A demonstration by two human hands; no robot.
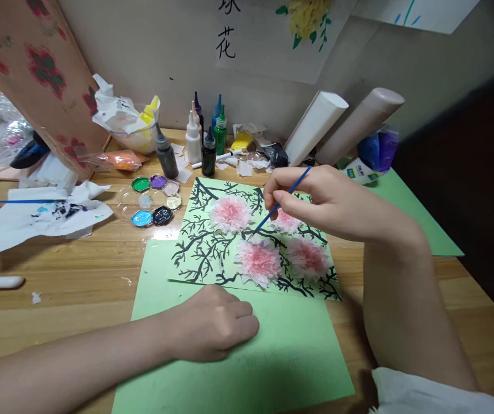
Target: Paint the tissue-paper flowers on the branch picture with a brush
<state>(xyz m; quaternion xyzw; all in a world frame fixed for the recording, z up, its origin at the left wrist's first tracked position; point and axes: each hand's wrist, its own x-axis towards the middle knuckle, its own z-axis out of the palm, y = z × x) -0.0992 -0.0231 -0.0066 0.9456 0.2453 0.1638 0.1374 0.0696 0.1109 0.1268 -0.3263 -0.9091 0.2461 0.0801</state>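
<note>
My right hand (316, 195) pinches a thin blue paintbrush (267, 217), its tip at the light green painted sheet (228, 261) between the flowers. Black branches are painted across that sheet. Fluffy pink-and-white paper flowers, such as the upper left flower (230, 213) and the lower flower (257, 260), stand out from it; my right fingers partly cover one. Curled into a fist, my left hand (218, 325) rests on the larger plain green sheet (290, 356) underneath, just below the painting. Nothing shows in that fist.
A paint palette (163, 215) with several colours lies left of the painting. Behind stand paint bottles, including a black bottle (209, 155) and a white bottle (193, 141). A stained tissue (52, 213) lies far left. Paper rolls (316, 129) lean against the wall.
</note>
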